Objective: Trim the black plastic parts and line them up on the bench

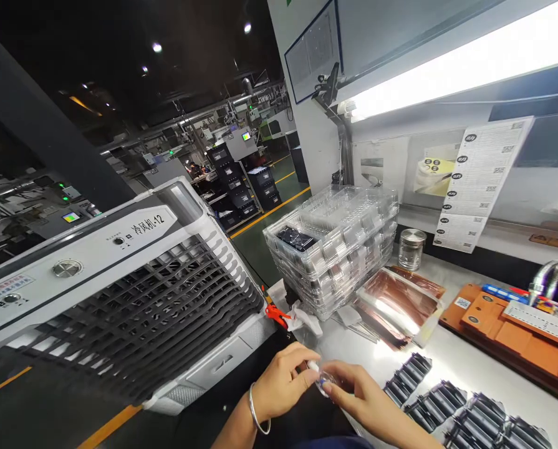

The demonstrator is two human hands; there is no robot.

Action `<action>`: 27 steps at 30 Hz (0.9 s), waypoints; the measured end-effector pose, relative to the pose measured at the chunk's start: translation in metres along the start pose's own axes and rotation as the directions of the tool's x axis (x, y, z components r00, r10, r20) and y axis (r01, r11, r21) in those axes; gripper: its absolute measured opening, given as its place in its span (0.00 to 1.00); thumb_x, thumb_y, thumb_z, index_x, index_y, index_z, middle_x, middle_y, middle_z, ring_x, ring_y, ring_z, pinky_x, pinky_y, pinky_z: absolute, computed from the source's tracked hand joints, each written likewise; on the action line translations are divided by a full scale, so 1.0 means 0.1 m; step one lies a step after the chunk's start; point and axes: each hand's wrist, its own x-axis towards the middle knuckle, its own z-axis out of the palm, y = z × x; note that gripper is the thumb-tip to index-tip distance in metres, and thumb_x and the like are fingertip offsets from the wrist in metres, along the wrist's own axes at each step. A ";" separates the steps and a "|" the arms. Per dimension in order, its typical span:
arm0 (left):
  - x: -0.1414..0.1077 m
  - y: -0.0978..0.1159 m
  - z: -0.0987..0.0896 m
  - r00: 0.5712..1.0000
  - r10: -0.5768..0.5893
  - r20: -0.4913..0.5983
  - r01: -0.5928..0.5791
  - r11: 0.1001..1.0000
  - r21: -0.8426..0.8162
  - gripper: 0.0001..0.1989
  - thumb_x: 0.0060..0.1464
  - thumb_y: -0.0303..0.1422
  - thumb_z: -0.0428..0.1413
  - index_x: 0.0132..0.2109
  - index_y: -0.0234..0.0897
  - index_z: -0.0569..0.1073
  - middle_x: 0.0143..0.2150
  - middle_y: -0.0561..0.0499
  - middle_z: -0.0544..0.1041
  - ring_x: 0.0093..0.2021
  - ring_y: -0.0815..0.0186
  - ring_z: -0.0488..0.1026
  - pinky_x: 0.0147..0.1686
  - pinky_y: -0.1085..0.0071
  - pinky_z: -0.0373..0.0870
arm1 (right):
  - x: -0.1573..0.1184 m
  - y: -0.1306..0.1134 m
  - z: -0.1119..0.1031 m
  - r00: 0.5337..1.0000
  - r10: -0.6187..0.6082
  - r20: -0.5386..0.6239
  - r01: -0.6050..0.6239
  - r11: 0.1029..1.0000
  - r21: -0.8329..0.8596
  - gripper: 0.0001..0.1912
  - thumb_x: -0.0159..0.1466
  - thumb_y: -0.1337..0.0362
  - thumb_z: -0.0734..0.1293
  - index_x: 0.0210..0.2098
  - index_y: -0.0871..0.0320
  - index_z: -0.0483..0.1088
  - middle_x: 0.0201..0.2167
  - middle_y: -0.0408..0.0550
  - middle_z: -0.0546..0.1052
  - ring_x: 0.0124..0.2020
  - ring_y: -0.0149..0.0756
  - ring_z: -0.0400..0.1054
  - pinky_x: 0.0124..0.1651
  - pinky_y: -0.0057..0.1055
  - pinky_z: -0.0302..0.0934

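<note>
Near the bottom centre, my left hand (283, 381), with a silver bangle at the wrist, pinches a small white piece between thumb and fingers. My right hand (360, 396) meets it from the right, its thumb and fingers closed on a small clear item (322, 385) with a bit of blue on it. The two hands nearly touch in front of the table edge. Rows of black ribbed parts (447, 405) lie on the metal table (353, 342) to the right of my right hand.
A large air cooler (143, 299) stands at left. Stacked clear trays (335, 243), red-handled pliers (277, 315), copper-coloured sheets (398, 305), a glass jar (411, 249) and an orange fixture (512, 330) are on the table. A bright lamp (461, 72) hangs above.
</note>
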 end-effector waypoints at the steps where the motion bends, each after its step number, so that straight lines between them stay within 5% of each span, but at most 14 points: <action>1: 0.01 0.00 -0.01 0.999 -0.005 0.037 0.006 1.000 -0.029 0.12 0.58 0.34 0.52 0.47 0.38 0.75 0.44 0.46 0.72 0.36 0.68 0.72 0.30 0.76 0.68 | 0.00 0.01 -0.01 1.000 0.001 0.000 -0.001 1.000 0.001 0.21 0.62 0.47 0.61 0.39 0.57 0.75 0.30 0.47 0.76 0.32 0.37 0.68 0.38 0.32 0.64; 5: 0.07 -0.04 0.00 0.996 -0.044 0.081 0.041 0.998 0.038 0.09 0.58 0.31 0.51 0.41 0.36 0.75 0.38 0.49 0.73 0.30 0.70 0.70 0.31 0.74 0.67 | 0.00 0.10 -0.03 1.000 0.010 0.013 -0.010 1.000 0.021 0.22 0.63 0.46 0.61 0.40 0.57 0.76 0.29 0.46 0.76 0.32 0.38 0.68 0.38 0.33 0.65; 9: 0.11 -0.09 0.10 0.998 -0.046 0.032 0.037 0.973 0.230 0.11 0.61 0.37 0.47 0.37 0.37 0.71 0.33 0.49 0.74 0.35 0.65 0.70 0.37 0.70 0.64 | 0.02 0.17 -0.02 0.999 0.025 0.028 -0.026 0.999 0.047 0.22 0.63 0.46 0.61 0.42 0.56 0.76 0.29 0.46 0.76 0.32 0.38 0.68 0.37 0.33 0.65; 13: 0.14 -0.16 0.21 0.994 -0.094 -0.059 0.107 0.951 0.290 0.16 0.64 0.40 0.40 0.33 0.39 0.65 0.29 0.51 0.71 0.29 0.66 0.67 0.32 0.70 0.59 | 0.06 0.21 -0.01 0.999 0.020 0.026 -0.022 0.998 0.057 0.21 0.62 0.47 0.62 0.42 0.56 0.76 0.30 0.47 0.77 0.32 0.38 0.68 0.38 0.32 0.65; 19: 0.21 -0.33 0.18 0.927 -0.193 -0.323 0.230 0.970 0.081 0.21 0.63 0.48 0.36 0.27 0.41 0.56 0.22 0.56 0.61 0.23 0.69 0.59 0.26 0.72 0.57 | 0.13 0.23 -0.06 0.998 0.070 0.008 -0.069 0.997 -0.021 0.21 0.62 0.46 0.62 0.40 0.54 0.76 0.30 0.47 0.77 0.32 0.39 0.68 0.37 0.33 0.65; 24: 0.16 -0.43 0.19 0.898 -0.267 -0.349 0.256 0.963 -0.079 0.25 0.60 0.55 0.36 0.26 0.41 0.55 0.20 0.58 0.58 0.21 0.71 0.58 0.23 0.73 0.56 | 0.20 0.12 -0.19 0.994 0.036 -0.100 -0.040 0.998 -0.043 0.22 0.60 0.45 0.64 0.40 0.54 0.77 0.31 0.48 0.76 0.31 0.38 0.68 0.37 0.34 0.65; 27: 0.14 -0.51 0.25 0.898 -0.293 -0.328 0.257 0.955 -0.150 0.26 0.58 0.58 0.37 0.27 0.40 0.57 0.20 0.57 0.59 0.21 0.71 0.58 0.22 0.73 0.56 | 0.29 -0.17 -0.27 0.997 -0.037 -0.074 0.035 0.999 -0.018 0.20 0.60 0.45 0.64 0.39 0.53 0.77 0.32 0.48 0.77 0.32 0.38 0.69 0.36 0.33 0.66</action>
